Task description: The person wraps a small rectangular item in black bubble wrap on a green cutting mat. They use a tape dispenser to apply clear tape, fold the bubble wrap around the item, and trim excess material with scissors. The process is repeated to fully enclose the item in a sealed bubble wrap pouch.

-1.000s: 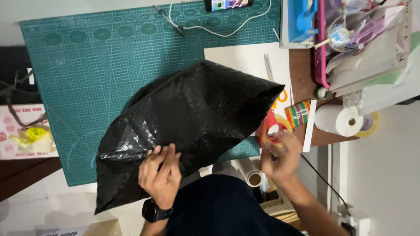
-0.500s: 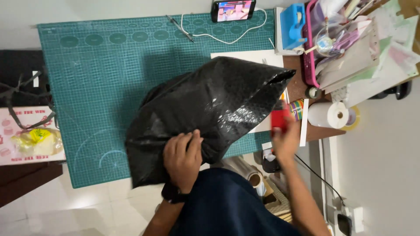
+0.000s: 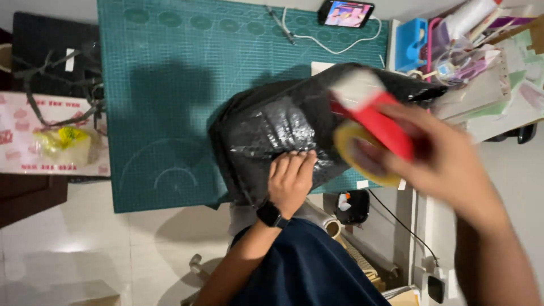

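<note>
Head view, one entry per item:
- Left hand (image 3: pixel 290 180): lower centre, fingers pressed flat together on the black bag (image 3: pixel 294 130), apparently pinning it to the mat
- Black bag: glossy plastic, bulging, centre of frame, lying across the right edge of the green mat (image 3: pixel 170 85)
- Right hand (image 3: pixel 447 170): blurred, right of centre, raised close to the camera, closed around a red tape dispenser (image 3: pixel 377 122) with its yellowish roll; it hides part of the bag's right end
- Phone (image 3: pixel 346 13): top centre, screen lit, white cable trailing across the mat
- Blue holder (image 3: pixel 411 37) and clutter of papers: upper right
- Yellow bundle (image 3: pixel 65 144) on a printed box: left edge
- Tiled floor: lower left
</note>
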